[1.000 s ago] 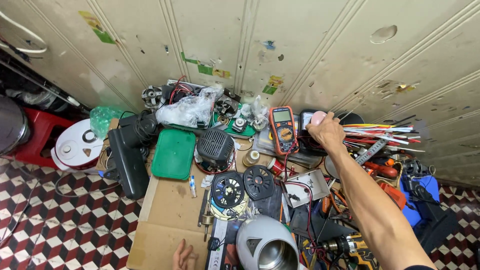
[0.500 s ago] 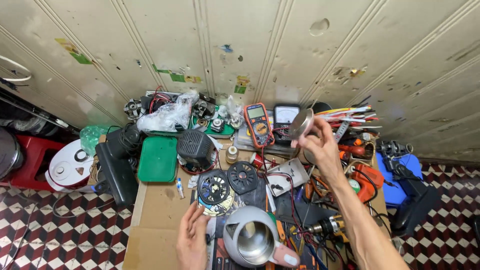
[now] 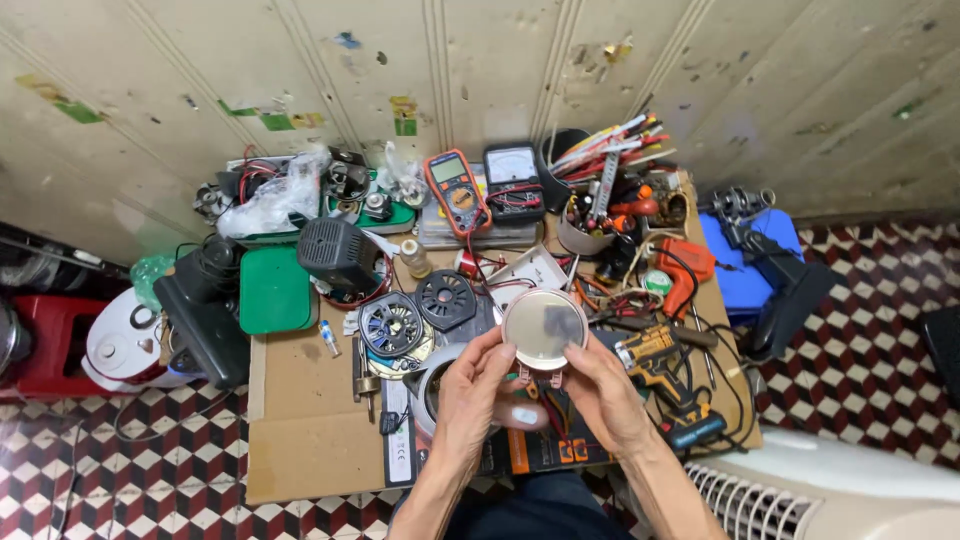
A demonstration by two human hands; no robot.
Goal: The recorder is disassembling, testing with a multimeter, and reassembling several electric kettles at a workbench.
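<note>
Because the round metal disc is pinched only at its rim, above a table crowded with parts, a slip could drop it onto the black fan parts or snag the coloured wires under it. The left hand and right hand both clamp it, fingers closed on its left and right edges.

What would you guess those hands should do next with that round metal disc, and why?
Probably turn the round metal disc over. Both the left hand and right hand hold it up by the rim, plain face towards the camera, with wires hanging from its hidden underside.
</note>
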